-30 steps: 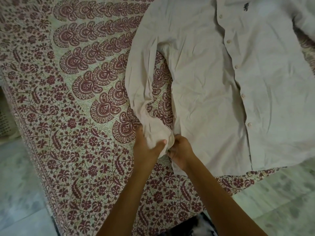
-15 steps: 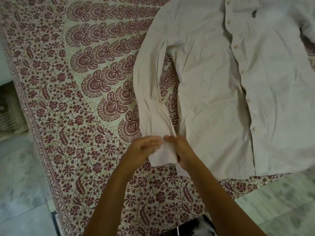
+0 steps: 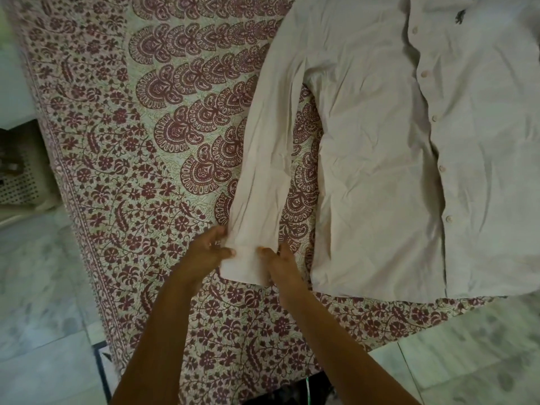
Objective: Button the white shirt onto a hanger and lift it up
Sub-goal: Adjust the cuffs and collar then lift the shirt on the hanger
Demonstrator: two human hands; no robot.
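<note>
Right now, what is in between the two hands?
The sleeve cuff of the white shirt lies between the left hand and the right hand. Each hand pinches one edge. The head view shows it.

Open bedspread [image 3: 117,141] is found left of the sleeve [image 3: 268,171] and in the narrow gap beside it; the right is covered by the shirt [image 3: 380,141].

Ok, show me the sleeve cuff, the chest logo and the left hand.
sleeve cuff [image 3: 244,267], head view, the flat middle of the cuff band.
chest logo [image 3: 459,17], head view, the centre of the dark embroidered mark.
left hand [image 3: 203,254], head view, the back of the hand.
</note>
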